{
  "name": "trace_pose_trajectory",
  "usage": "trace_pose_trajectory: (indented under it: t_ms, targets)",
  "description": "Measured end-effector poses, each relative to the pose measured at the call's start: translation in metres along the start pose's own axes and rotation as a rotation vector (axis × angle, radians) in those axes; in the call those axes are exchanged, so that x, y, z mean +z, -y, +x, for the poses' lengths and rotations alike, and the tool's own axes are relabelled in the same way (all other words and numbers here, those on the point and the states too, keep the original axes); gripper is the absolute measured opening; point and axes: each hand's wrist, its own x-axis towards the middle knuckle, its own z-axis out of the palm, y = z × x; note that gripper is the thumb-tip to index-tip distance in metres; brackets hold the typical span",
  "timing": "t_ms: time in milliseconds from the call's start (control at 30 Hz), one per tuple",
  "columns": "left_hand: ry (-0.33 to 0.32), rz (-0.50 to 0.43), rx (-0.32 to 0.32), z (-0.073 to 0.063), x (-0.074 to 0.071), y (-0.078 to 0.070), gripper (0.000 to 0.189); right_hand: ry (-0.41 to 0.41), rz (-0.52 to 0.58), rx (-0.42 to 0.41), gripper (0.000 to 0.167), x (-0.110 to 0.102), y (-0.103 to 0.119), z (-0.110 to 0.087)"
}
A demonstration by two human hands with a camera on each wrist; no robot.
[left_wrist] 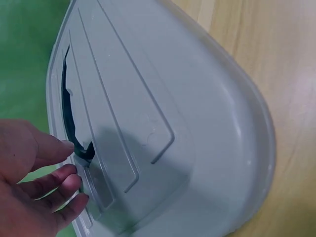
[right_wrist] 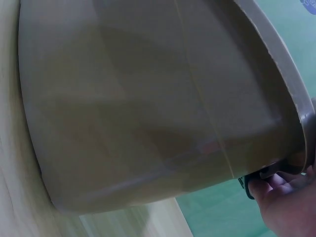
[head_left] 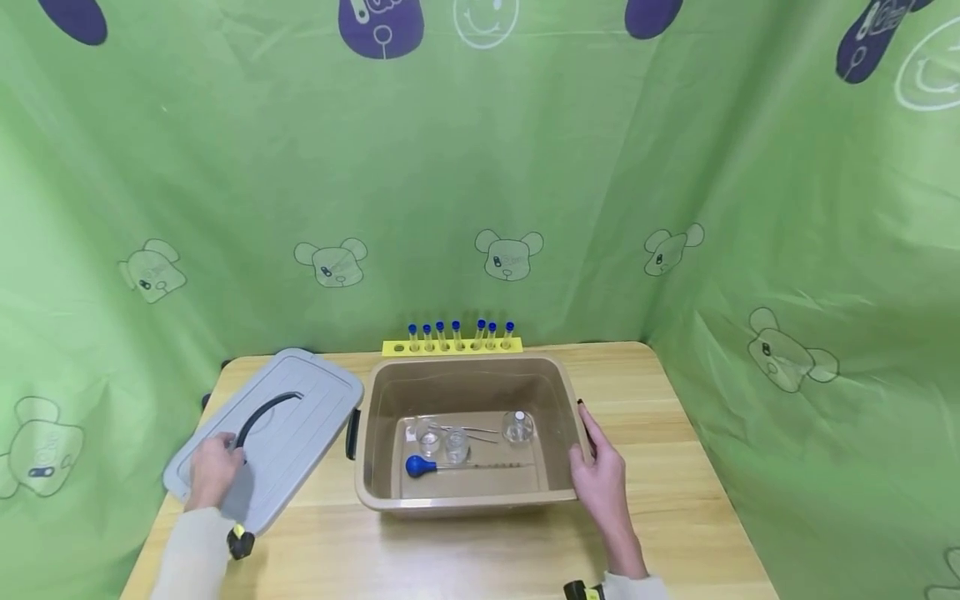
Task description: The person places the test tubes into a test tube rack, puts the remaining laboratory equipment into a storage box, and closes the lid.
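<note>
In the head view, my left hand point(head_left: 213, 471) is at the near end of the black handle point(head_left: 262, 412) of a grey lid point(head_left: 307, 383). The left wrist view shows its thumb and fingers loosely bent, with a gap between them beside the handle. My right hand point(head_left: 602, 479) grips the right side of a brown plastic bin point(head_left: 465, 503) at its black handle clip point(right_wrist: 249, 187). Inside the bin lie a pipette with a blue bulb point(head_left: 421, 466), a clear flask point(head_left: 517, 427), small glass beakers point(head_left: 456, 446) and thin rods point(head_left: 476, 432).
A yellow rack point(head_left: 450, 348) with several blue-capped tubes point(head_left: 456, 333) stands behind the bin at the table's back edge. The wooden table point(head_left: 337, 550) is enclosed by green curtains point(head_left: 420, 167). Another black clip point(head_left: 352, 434) is on the bin's left side.
</note>
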Motion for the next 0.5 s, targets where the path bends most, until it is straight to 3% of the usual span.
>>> trace_pose_trajectory:
  t_ms: [200, 500]
  targets:
    - [0.013, 0.017, -0.023, 0.013, 0.003, -0.003, 0.04, -0.002, 0.017, -0.012, 0.063, 0.0, 0.001, -0.001]
    - [-0.024, 0.043, -0.052, 0.021, 0.01, -0.006, 0.035, -0.001, 0.048, -0.015, 0.064, 0.001, -0.002, -0.001]
